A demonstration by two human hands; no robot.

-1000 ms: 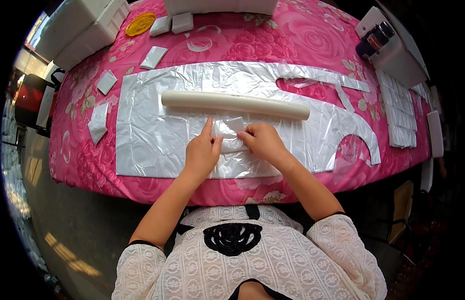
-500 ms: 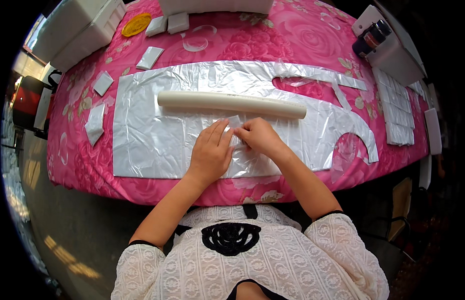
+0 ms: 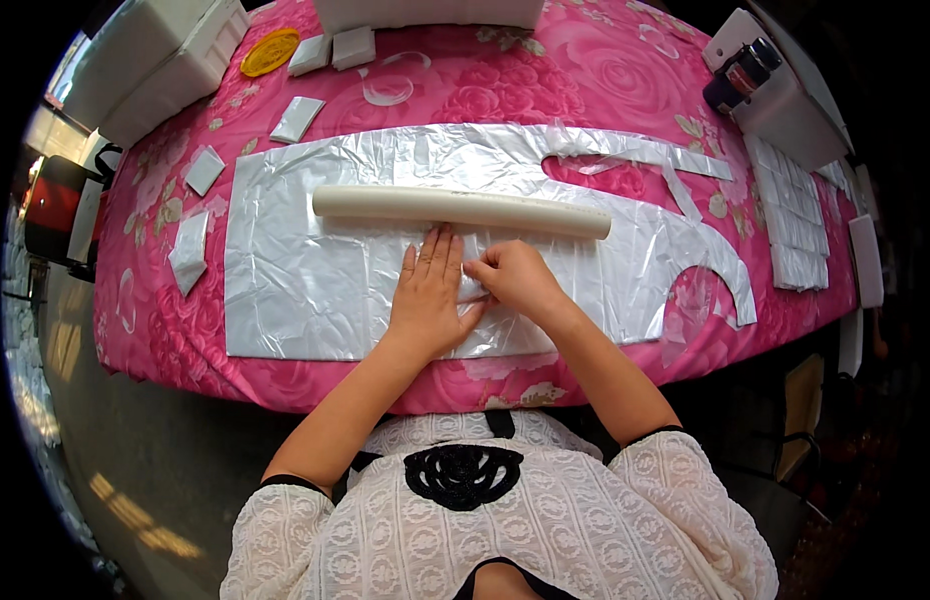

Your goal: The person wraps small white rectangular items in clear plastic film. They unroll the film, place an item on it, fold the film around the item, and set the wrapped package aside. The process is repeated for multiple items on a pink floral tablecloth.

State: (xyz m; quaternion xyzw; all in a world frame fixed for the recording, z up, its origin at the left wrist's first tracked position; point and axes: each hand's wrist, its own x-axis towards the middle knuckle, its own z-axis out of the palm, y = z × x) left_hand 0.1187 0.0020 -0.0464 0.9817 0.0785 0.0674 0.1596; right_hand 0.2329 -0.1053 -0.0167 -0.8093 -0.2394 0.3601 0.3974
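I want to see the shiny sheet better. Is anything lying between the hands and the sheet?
No. The left hand lies flat on the silver sheet, and the right hand pinches it. The cream roll lies just beyond the fingertips, on the sheet.

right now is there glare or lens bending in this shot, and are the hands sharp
Head view: the silver plastic sheet throws soft glare; the table edge bows from fisheye distortion, with black corners around the round picture; the left hand and right hand look sharp, with no motion blur; the cream roll is evenly lit.
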